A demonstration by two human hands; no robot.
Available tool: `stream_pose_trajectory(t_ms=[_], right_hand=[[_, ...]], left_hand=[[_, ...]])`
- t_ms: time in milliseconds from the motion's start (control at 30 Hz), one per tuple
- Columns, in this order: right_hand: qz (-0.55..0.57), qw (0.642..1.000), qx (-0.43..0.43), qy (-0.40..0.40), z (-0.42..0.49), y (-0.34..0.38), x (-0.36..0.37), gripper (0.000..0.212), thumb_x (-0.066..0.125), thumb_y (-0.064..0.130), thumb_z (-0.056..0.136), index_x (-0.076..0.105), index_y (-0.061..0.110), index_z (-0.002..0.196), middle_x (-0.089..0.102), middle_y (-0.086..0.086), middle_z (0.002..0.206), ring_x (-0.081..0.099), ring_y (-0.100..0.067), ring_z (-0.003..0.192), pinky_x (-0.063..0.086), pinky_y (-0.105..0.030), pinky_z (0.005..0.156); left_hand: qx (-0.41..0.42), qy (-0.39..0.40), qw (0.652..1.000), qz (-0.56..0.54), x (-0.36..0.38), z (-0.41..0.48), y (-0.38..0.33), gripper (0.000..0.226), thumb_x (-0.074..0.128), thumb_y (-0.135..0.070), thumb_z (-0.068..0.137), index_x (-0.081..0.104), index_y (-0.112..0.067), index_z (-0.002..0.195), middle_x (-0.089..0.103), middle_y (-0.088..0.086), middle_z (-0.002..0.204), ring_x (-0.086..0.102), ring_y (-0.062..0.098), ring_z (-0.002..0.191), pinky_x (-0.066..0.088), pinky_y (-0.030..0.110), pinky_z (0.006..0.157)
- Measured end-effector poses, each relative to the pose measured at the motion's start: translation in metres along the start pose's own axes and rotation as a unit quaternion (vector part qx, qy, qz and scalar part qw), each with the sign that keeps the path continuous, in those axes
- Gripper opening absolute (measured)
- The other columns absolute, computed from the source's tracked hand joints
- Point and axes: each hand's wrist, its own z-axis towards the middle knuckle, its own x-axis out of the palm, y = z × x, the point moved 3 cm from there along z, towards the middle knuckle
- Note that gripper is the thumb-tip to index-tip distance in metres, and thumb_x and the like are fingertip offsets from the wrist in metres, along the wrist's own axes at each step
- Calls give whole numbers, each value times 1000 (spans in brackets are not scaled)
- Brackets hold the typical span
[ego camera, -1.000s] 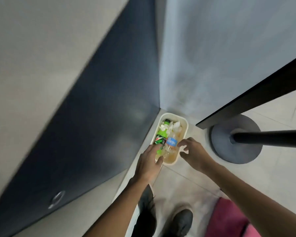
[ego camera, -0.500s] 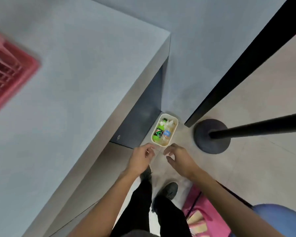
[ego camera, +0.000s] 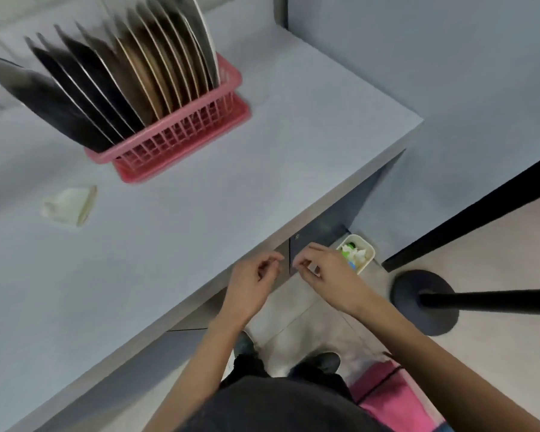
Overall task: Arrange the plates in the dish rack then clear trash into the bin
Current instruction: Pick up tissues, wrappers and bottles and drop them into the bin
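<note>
Head view looks down on a pale grey desk (ego camera: 231, 188) set against grey walls (ego camera: 418, 57). A pink dish rack (ego camera: 181, 145) stands on it, filled with plates (ego camera: 122, 85) on edge. A crumpled white tissue (ego camera: 70, 205) lies apart to the rack's left. On the beige tiled floor (ego camera: 496, 238), a cream bin (ego camera: 369, 255) holding trash sits near a black post base (ego camera: 424, 304). The left hand (ego camera: 250, 285) and right hand (ego camera: 328, 271) hover near each other, fingers loosely curled, holding nothing.

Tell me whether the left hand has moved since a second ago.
Yes. The left hand has risen from the bin up to the table edge.
</note>
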Motion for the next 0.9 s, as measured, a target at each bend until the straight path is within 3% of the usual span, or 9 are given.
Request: stream_pose_trajectory(t_ms=[133, 233, 333, 600, 900], right_hand=[[11, 998, -60, 10, 29, 56, 25, 15, 64, 3, 88, 71, 16, 89, 57, 23, 84, 53, 6, 76, 36, -8, 69], [10, 996, -68, 56, 54, 95, 57, 11, 61, 8, 91, 71, 12, 92, 61, 5, 90, 54, 1, 75, 36, -9, 68], [3, 993, -78, 89, 72, 134, 92, 11, 59, 11, 93, 70, 14, 93, 61, 7, 92, 56, 0, 80, 36, -6, 70], [-7, 985, -111, 132, 115, 228, 164, 12, 56, 16, 96, 67, 17, 91, 63, 7, 95, 56, 1, 81, 37, -6, 71], [12, 984, -108, 142, 147, 261, 195, 13, 57, 13, 94, 68, 18, 89, 64, 9, 92, 60, -6, 87, 40, -10, 71]], left_hand=[[-18, -75, 996, -40, -62, -24, 13, 23, 58, -9, 95, 72, -27, 92, 70, -12, 78, 64, 9, 72, 48, 20, 65], [-25, -125, 990, -53, -112, -43, 34, 25, 57, -6, 95, 70, -27, 92, 70, -16, 77, 66, 6, 71, 50, 18, 65], [-38, -161, 984, -62, -159, -62, 62, 25, 56, -4, 96, 71, -24, 92, 70, -14, 77, 67, 7, 71, 48, 12, 63], [-66, -209, 974, -62, -266, -102, 128, 29, 57, 0, 95, 71, -25, 90, 71, -11, 75, 66, 10, 68, 47, 13, 63], [-91, -237, 962, -100, -309, -110, 153, 31, 54, 1, 94, 72, -23, 88, 71, -7, 74, 67, 14, 69, 49, 13, 63]])
